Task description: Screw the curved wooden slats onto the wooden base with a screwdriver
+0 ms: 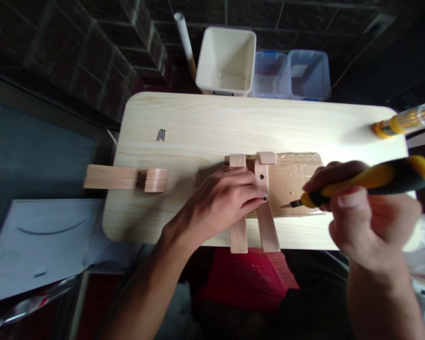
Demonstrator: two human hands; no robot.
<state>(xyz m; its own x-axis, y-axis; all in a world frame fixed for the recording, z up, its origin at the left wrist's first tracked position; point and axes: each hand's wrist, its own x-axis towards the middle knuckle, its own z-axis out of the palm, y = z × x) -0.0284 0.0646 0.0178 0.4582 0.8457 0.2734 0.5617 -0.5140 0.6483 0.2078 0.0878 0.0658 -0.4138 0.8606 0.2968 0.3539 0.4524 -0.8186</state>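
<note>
Gripping a screwdriver (pixel 378 178) in the right hand (pixel 356 229), centre right; pinching a dark screw (pixel 265 199) in the left hand (pixel 228 193), centre, over curved wooden pieces (pixel 268 226) on cardboard (pixel 299 177). Flanked across the desk (pixel 198 123) by loose screws (pixel 161 135), upper left, and a clear-topped tube (pixel 407 121), cut off upper right. Covering the left piece's middle.

The scene is viewed by a single head-worn camera, pointed forward and steeply down from the wearer's side of the pale wood-grain tabletop (pixel 198 120), both ends of which are fitted in. The left hand (pixel 230 193) and right hand (pixel 361 215) are seen from above and behind at close range; at the top, farther off, the cream plastic bin (pixel 226 54) and dark tiled wall (pixel 251 14) are included.
</note>
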